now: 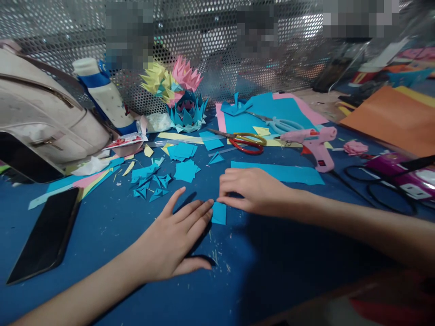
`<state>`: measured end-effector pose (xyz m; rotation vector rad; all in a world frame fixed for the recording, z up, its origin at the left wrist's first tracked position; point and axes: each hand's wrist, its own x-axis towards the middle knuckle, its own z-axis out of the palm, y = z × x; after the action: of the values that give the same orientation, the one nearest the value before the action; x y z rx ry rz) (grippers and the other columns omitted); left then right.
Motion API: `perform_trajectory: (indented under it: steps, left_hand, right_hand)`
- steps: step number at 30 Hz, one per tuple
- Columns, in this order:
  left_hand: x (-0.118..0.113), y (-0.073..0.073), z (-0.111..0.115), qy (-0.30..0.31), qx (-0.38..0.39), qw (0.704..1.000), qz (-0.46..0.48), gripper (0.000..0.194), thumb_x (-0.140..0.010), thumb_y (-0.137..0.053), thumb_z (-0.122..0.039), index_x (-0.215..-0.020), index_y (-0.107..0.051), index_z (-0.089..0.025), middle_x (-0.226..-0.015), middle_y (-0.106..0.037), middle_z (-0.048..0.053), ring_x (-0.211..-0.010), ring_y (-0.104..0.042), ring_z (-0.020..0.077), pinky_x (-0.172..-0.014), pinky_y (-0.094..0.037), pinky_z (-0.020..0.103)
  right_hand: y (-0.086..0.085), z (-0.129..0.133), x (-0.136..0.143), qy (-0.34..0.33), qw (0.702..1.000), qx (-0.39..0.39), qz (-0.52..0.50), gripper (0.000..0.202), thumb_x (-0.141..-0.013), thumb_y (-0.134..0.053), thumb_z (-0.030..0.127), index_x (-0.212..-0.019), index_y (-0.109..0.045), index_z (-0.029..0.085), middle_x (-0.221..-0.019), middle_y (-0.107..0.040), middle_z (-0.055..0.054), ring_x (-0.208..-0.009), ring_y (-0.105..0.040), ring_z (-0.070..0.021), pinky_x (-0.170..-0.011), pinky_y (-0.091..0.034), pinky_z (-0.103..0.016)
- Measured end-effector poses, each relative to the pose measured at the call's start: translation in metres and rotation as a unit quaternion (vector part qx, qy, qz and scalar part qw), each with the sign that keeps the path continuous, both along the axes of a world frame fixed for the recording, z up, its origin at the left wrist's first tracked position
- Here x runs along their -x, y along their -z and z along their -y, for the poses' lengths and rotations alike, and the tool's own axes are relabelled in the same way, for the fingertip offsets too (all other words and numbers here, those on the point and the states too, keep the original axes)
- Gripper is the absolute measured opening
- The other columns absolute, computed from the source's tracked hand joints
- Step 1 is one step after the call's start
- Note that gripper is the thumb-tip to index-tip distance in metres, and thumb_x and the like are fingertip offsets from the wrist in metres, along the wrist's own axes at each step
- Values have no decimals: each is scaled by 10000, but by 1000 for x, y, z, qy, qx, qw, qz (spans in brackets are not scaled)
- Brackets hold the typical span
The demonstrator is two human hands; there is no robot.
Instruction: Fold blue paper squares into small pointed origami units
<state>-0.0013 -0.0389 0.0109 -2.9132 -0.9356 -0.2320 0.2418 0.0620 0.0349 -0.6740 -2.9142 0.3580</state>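
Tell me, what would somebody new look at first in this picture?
Probably the spiky folded-paper shapes, yellow and pink above a blue one, at the back in front of the perforated metal panel. Next might come the pink glue gun, over on the right. In the middle, the fingertips of the left hand and right hand meet at a small blue paper piece.

The near blue paper piece [219, 215] looks matt, as does the scuffed surface [176, 303]. Far: shiny perforated metal panel [210, 40]. Right: smooth plastic glue gun [321, 147]. Left: glossy black phone [45, 233].
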Motion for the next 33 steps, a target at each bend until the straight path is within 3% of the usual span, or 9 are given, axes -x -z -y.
perform_trajectory:
  steps: [5, 10, 13, 16, 20, 26, 33]
  left_hand:
    - [1, 1, 1, -13, -13, 1000, 16, 811, -945, -344, -735, -1433, -466, -98, -1473, -496, 155, -1365, -435, 310, -1227, 70, 514]
    - [2, 2, 2, -18, -8, 999, 32, 806, -942, -350, -736, -1411, -495, -97, -1344, -587, 147, -1311, -477, 302, -1232, 42, 514]
    - [2, 2, 1, -17, -3, 999, 32, 801, -950, -327, -733, -1415, -489, -102, -1380, -571, 142, -1322, -466, 301, -1234, 30, 523]
    - [3, 3, 0, -11, 1, 1000, 28, 807, -952, -327, -731, -1428, -475, -97, -1437, -534, 144, -1347, -446, 302, -1233, 45, 523]
    - [3, 2, 0, -7, 4, 999, 32, 801, -960, -336, -716, -1440, -459, -87, -1458, -519, 145, -1361, -439, 302, -1233, 42, 526]
    - [2, 0, -1, -4, 20, 999, 29, 797, -967, -347, -702, -1474, -409, -90, -1492, -487, 137, -1365, -447, 294, -1233, 54, 519]
    - [4, 0, -1, -5, 49, 998, 36, 768, -970, -358, -692, -1461, -413, -104, -1515, -458, 134, -1372, -444, 284, -1233, 68, 514]
  right_hand:
    - [6, 7, 8, 87, 991, 98, -11, 118, -891, -658, 291, -896, -618, 180, -926, -651, -18, -804, -566, -152, -621, -315, -249]
    - [6, 15, 11, 104, 988, 113, -25, 37, -848, -661, 195, -861, -628, 192, -864, -663, 13, -772, -583, -127, -593, -296, -237]
    - [10, 19, 10, 78, 995, 38, -48, 17, -886, -637, 196, -871, -642, 194, -863, -676, 6, -796, -588, -134, -614, -307, -253]
    - [13, 23, 8, 35, 997, -65, -33, 126, -949, -585, 242, -855, -643, 184, -833, -662, -24, -777, -548, -158, -623, -305, -285]
    - [10, 21, 7, -35, 992, -121, 1, 155, -960, -579, 257, -841, -634, 175, -859, -639, -46, -790, -490, -182, -626, -309, -304]
    - [-9, 5, 2, -129, 985, -94, 60, 174, -948, -600, 242, -798, -658, 176, -878, -610, -56, -852, -470, -203, -654, -321, -319]
    - [-24, -13, -8, -184, 979, 35, 77, 300, -1017, -502, 293, -838, -723, 196, -742, -599, -27, -767, -477, -164, -673, -332, -301]
